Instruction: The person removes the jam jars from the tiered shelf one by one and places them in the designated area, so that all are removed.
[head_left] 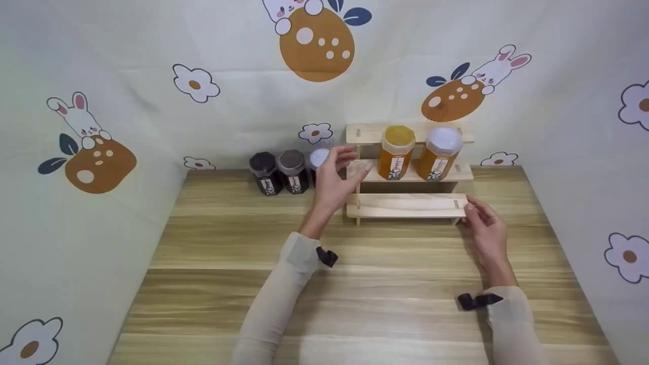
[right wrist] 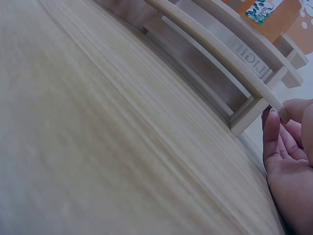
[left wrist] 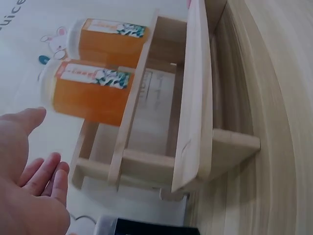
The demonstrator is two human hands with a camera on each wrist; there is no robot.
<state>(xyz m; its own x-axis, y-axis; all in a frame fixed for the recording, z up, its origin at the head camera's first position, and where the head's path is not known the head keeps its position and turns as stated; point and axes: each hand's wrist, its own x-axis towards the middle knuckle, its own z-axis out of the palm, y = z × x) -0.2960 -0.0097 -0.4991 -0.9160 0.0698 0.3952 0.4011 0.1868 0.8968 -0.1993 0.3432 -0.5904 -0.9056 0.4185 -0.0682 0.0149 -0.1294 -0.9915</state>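
Note:
A three-tier wooden rack point(head_left: 405, 205) stands against the back wall. Two honey-coloured jars point(head_left: 395, 162) with labels stand on its middle tier, one under a yellowish lid, the other under a white lid point(head_left: 444, 140). My left hand point(head_left: 334, 177) hovers by the rack's left end, thumb and fingers spread apart with nothing between them; the left wrist view shows this hand point(left wrist: 34, 181) apart from the jars. At the lowest tier's right end, my right hand point(head_left: 488, 230) pinches the board's edge point(right wrist: 274, 98) between thumb and fingers.
Left of the rack, two dark jars point(head_left: 266, 175) stand in a row with a white-lidded jar point(head_left: 318, 158), partly hidden behind my left hand. Patterned cloth point(head_left: 243, 116) encloses the wood-grain table point(head_left: 228, 304) at the back and sides.

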